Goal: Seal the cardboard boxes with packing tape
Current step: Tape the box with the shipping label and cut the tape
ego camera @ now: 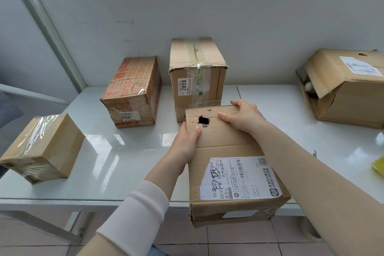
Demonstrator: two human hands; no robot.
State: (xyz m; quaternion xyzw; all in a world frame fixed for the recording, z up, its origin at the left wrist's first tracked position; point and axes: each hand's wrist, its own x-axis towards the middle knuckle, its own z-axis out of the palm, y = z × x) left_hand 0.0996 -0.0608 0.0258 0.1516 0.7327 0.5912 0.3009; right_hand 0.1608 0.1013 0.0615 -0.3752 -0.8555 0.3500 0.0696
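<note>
A brown cardboard box (226, 149) with a white shipping label and a torn hole in its top sticks out over the table's front edge. My left hand (185, 141) grips its left side, thumb on top beside the hole. My right hand (243, 118) curls over its far right corner, fingers on the top face. Beyond it stand a tall taped box (197, 77) marked 2859 and a red-printed box (133, 93). A tape-wrapped box (41, 149) sits at the left. At the right lies a box (345, 87) with a loose flap. No tape roll is in view.
The white table (124, 151) runs to a white wall under a window sill. A slanted white frame bar (41, 25) crosses at the left. A yellow-green object (379, 166) shows at the right edge. Tiled floor lies below the table front.
</note>
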